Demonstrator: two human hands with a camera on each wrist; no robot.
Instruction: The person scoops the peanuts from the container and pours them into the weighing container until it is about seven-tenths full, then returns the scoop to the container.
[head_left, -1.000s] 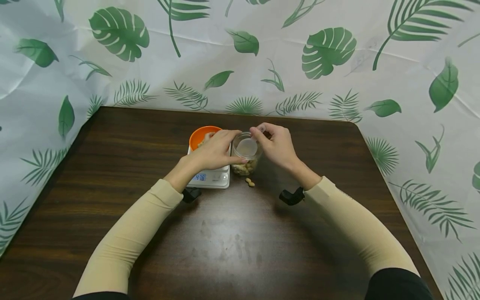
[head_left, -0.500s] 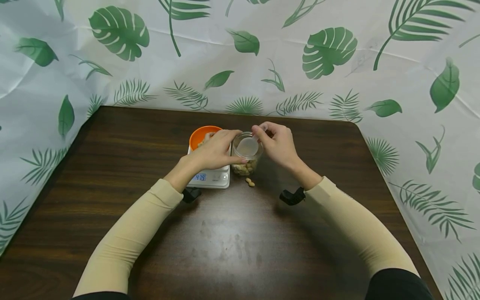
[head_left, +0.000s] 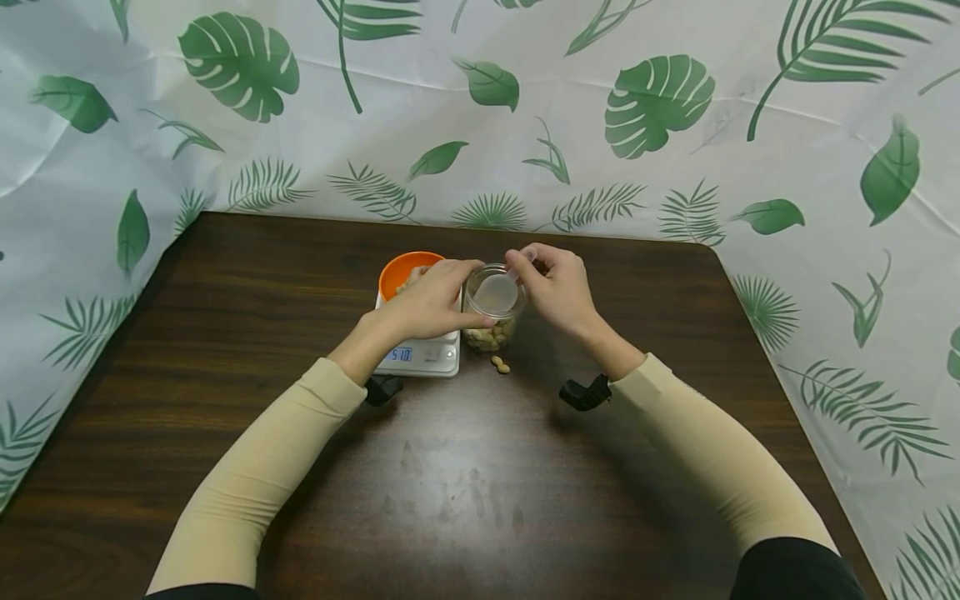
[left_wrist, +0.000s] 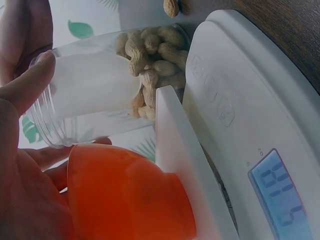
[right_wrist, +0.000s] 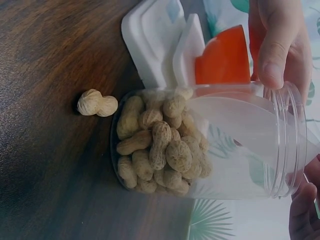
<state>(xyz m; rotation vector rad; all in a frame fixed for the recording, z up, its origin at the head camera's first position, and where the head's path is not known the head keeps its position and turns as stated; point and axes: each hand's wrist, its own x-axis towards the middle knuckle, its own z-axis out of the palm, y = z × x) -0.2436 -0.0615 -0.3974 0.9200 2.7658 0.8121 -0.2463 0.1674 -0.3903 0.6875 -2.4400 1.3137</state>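
My left hand grips the mouth of a clear plastic jar, thumb on the near side and fingers on the far side. Unshelled peanuts fill the jar's lower part. With my right hand I pinch the handle of a translucent white scoop; its bowl is down inside the jar, its tip at the peanuts. An orange bowl with some peanuts sits on a white kitchen scale, partly hidden beneath my left hand. The scale's display is lit.
One loose peanut lies on the dark wooden table in front of the jar. The scale stands close against the jar's left side. A leaf-patterned white sheet hangs behind the table.
The scoop has shifted slightly up and right inside the jar along with my right hand. The scale's reading has risen. My left hand stays in place on the jar.
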